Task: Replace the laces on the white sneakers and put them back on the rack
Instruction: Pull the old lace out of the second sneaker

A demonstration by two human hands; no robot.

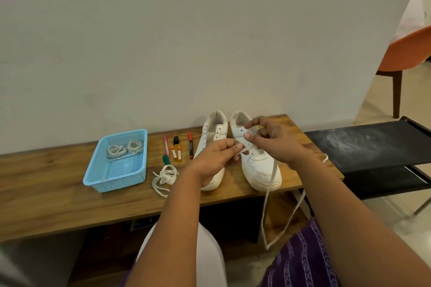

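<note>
With the left hand (215, 155) and right hand (270, 141) both pinching the flat white lace (271, 177) over the right white sneaker (256, 161) on the wooden bench (58, 193), its long tail dangling off the edge risked snagging and pulling loose.

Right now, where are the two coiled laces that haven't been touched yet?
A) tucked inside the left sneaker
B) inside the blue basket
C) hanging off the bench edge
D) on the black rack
B: two coiled laces lie in the far end of the blue basket, while both hands work at the right sneaker.
</note>
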